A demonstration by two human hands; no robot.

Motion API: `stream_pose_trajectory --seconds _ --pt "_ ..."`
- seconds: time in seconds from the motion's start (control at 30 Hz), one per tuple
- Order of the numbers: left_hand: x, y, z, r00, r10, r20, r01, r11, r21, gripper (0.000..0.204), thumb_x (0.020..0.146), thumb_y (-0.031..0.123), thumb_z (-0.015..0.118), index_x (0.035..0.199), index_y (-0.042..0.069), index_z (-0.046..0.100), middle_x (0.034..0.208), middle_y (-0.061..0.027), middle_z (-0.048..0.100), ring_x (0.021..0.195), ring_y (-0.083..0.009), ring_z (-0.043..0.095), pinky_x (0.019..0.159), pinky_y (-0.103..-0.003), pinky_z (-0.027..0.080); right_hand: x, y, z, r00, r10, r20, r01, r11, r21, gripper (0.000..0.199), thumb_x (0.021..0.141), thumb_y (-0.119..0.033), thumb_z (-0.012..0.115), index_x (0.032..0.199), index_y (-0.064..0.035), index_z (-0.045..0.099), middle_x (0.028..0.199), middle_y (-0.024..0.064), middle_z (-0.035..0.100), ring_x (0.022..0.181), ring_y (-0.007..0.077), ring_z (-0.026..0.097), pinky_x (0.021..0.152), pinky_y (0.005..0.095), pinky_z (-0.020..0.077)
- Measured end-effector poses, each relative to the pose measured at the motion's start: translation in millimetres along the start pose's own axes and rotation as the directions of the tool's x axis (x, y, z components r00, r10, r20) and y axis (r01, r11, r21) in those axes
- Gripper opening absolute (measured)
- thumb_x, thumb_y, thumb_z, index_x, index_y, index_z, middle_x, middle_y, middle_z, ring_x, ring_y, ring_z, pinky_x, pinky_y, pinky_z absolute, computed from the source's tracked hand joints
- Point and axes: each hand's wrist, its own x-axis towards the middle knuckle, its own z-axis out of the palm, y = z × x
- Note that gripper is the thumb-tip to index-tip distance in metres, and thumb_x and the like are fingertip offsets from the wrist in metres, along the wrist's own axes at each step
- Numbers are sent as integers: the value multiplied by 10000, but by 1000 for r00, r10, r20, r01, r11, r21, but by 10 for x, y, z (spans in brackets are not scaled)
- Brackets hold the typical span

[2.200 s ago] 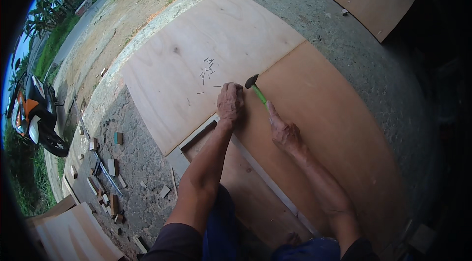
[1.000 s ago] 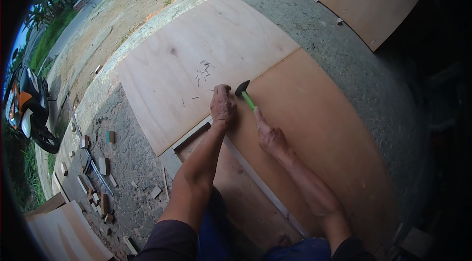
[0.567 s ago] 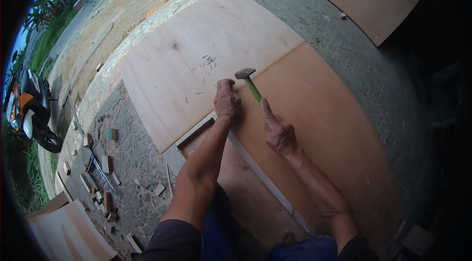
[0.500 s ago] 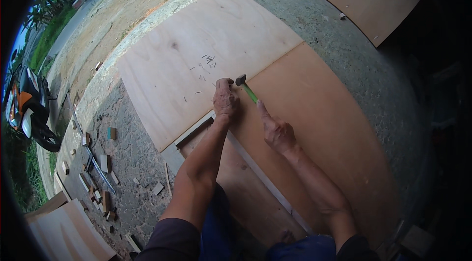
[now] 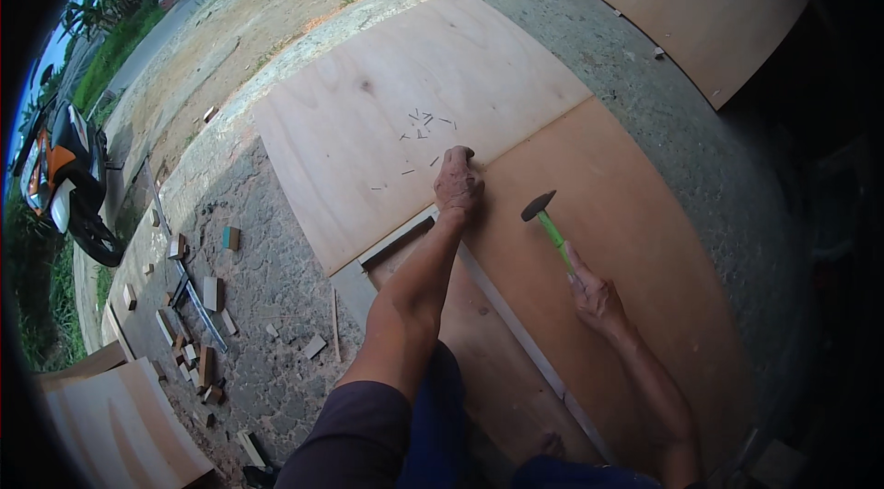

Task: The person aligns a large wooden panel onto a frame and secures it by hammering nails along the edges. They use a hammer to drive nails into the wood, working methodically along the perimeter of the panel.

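Note:
My right hand point(image 5: 599, 300) is wrapped round the green handle of a hammer point(image 5: 551, 227), its dark metal head raised over the brown plywood sheet point(image 5: 626, 213). My left hand point(image 5: 458, 183) is closed near the seam where that sheet meets a paler plywood sheet point(image 5: 322, 134). Whatever its fingers pinch is hidden. Several loose nails point(image 5: 425, 121) lie scattered on the pale sheet, just beyond my left hand. Under my left forearm a wooden frame strip point(image 5: 396, 243) shows along the pale sheet's near edge.
Wood offcuts point(image 5: 204, 365) litter the rough concrete at the left. A motorbike point(image 5: 69, 180) stands at the far left. Another plywood sheet point(image 5: 700, 15) leans at the upper right, and a further board point(image 5: 120, 424) lies at the lower left.
My right hand has drawn the hammer back, rightward and toward me, away from my left hand. My left hand stays closed near the seam. The whole view has shifted slightly.

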Motion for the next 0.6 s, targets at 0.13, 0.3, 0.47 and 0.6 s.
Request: stream_pose_trajectory --seconds 0.13,0.3,0.47,0.6 --pt "-41 -158 -27 986 58 -158 -68 996 -54 236 868 56 567 1094 95 624 1121 -121 617 1072 -346 597 901 -426 486 -883 360 -397 994 89 -69 -89 996 -3 584 966 -86 502 1534 -123 369 1203 291 621 892 441 685 701 429 539" --pt "-163 -432 -380 960 -8 -281 41 993 113 223 870 75 611 1087 98 659 1128 -110 626 1121 -308 553 956 -436 417 -2065 755 -695 935 17 -354 -58 993 -106 549 987 -100 480 1517 -15 368 1241 308 613 969 356 720 725 384 547" --pt "280 -1012 -1032 932 -136 -336 161 986 48 206 951 161 570 1106 75 675 1155 -129 641 1092 -308 588 964 -416 450 -2846 468 -799 848 380 -370 -405 914 12 548 992 -61 448 1523 22 339 1397 273 550 1257 261 585 953 326 485" --pt "251 -565 -735 993 -29 -112 61 953 298 304 968 325 575 1117 99 715 1187 -95 660 1147 -303 586 989 -415 446 -3673 631 -748 745 496 -447 -458 867 197 531 1001 -7 406 1526 30 330 1468 247 499 1356 243 490 1077 310 392"
